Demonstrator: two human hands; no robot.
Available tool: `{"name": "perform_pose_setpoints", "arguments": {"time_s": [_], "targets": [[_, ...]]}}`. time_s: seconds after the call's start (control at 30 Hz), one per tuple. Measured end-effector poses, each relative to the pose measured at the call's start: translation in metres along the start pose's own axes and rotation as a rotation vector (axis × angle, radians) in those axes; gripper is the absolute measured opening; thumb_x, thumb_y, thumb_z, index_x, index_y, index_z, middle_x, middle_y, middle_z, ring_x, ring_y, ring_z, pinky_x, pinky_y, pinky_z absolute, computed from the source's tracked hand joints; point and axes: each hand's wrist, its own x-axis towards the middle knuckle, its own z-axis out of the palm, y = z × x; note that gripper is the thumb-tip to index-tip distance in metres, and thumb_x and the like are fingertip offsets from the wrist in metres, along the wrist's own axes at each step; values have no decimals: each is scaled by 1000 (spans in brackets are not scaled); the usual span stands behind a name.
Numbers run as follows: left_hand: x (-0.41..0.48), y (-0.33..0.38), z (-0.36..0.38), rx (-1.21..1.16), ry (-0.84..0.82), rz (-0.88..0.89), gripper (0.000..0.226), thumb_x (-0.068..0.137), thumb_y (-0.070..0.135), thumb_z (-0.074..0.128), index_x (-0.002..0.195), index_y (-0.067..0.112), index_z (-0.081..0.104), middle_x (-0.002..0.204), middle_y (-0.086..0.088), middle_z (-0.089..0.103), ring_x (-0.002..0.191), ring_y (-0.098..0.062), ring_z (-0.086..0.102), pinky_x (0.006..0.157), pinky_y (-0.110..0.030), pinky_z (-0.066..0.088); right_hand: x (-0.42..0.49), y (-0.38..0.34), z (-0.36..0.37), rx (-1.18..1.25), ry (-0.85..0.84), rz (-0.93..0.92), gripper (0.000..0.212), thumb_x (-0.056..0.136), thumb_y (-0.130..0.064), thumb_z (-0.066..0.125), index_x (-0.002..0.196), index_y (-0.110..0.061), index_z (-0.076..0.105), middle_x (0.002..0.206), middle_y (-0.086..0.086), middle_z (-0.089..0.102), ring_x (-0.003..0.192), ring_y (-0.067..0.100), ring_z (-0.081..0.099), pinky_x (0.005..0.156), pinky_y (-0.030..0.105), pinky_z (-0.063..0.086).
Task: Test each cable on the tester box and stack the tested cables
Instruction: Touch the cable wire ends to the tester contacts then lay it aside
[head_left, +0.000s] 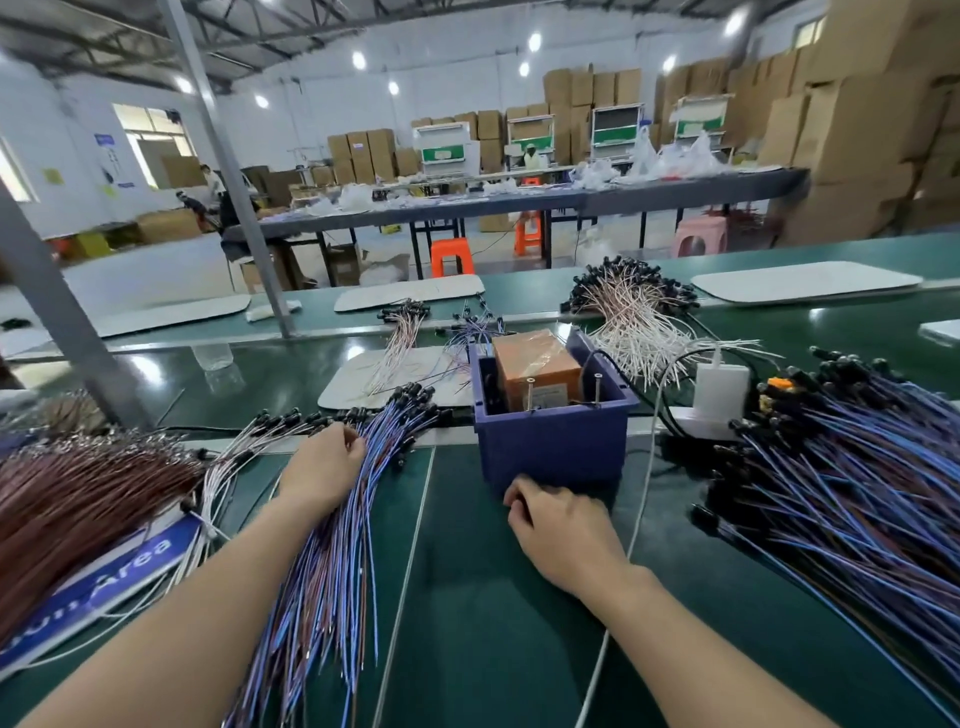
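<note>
My left hand (324, 467) lies on the fanned blue cable bundle (332, 561) left of the tester box (553, 447), fingertips (356, 441) bent down among the wires; I cannot tell whether they pinch one. My right hand (563, 530) rests on the green mat (467, 613) just before the box, fingers curled under, nothing visible in them. A second cable pile (857, 499) lies right of the box.

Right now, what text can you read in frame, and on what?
"Area": blue sign at lower left; the word before it is unreadable.
Label on the orange block in the tester box: too small.
Wall posters, carton labels: blurred.
</note>
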Motion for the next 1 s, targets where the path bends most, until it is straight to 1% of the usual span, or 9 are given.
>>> {"name": "perform_pose_setpoints", "arguments": {"time_s": [0.17, 0.33, 0.4, 0.53, 0.63, 0.73, 0.83, 0.93, 1.0], "targets": [[15, 10, 10, 29, 32, -4, 34, 104, 33, 48, 124, 9, 62, 121, -15, 67, 109, -33, 62, 92, -41, 50, 1, 0, 2, 0, 29, 12, 19, 103, -37, 38, 113, -32, 53, 100, -6, 73, 80, 22, 69, 67, 33, 46], [27, 20, 19, 114, 40, 34, 41, 103, 38, 49, 138, 17, 55, 138, -17, 51, 127, -36, 48, 103, -47, 42, 2, -1, 3, -2, 43, 28, 21, 103, -36, 38, 114, -33, 55, 99, -7, 74, 82, 20, 69, 67, 32, 47], [31, 25, 23, 138, 79, 105, 39, 103, 36, 48, 137, 20, 56, 139, -15, 49, 129, -34, 44, 104, -45, 37, 3, 0, 4, -4, 45, 33, 21, 103, -36, 37, 115, -33, 55, 100, -7, 74, 83, 20, 69, 69, 32, 49], [34, 32, 37, 218, 107, 337, 34, 104, 34, 46, 132, 22, 59, 136, -8, 51, 129, -29, 43, 105, -44, 33, 4, 2, 7, -3, 62, 30, 22, 103, -35, 37, 114, -33, 55, 98, -7, 74, 81, 20, 69, 69, 33, 51], [35, 36, 48, 424, 93, 300, 33, 104, 38, 46, 128, 18, 56, 135, -9, 52, 129, -31, 43, 104, -44, 34, 5, 3, 9, -13, 80, 22, 22, 103, -36, 37, 114, -33, 55, 97, -7, 74, 80, 19, 69, 66, 32, 49], [38, 41, 51, 424, 93, 202, 28, 102, 28, 47, 124, 15, 57, 134, -10, 55, 128, -32, 44, 104, -43, 34, 5, 3, 10, -17, 88, 17, 22, 103, -36, 36, 113, -33, 55, 94, -7, 73, 77, 19, 69, 63, 32, 48], [38, 48, 49, 239, 98, 91, 29, 100, 25, 48, 122, 11, 58, 130, -13, 59, 125, -33, 46, 104, -44, 35, 5, 3, 9, -14, 86, 21, 22, 103, -36, 36, 112, -32, 56, 93, -6, 73, 76, 21, 69, 65, 33, 52], [30, 54, 29, -237, 155, -34, 20, 103, 22, 43, 116, 9, 50, 112, -16, 67, 101, -33, 58, 94, -43, 45, 5, 3, 9, -16, 106, 15, 21, 103, -36, 37, 112, -32, 56, 91, -5, 73, 74, 20, 69, 64, 32, 51], [22, 62, 2, -536, 199, 7, 11, 106, 20, 40, 112, 12, 45, 101, -13, 69, 88, -28, 65, 83, -45, 53, 4, 3, 9, -17, 109, 14, 21, 102, -36, 38, 111, -33, 57, 91, -6, 74, 74, 19, 69, 64, 32, 52]]}}
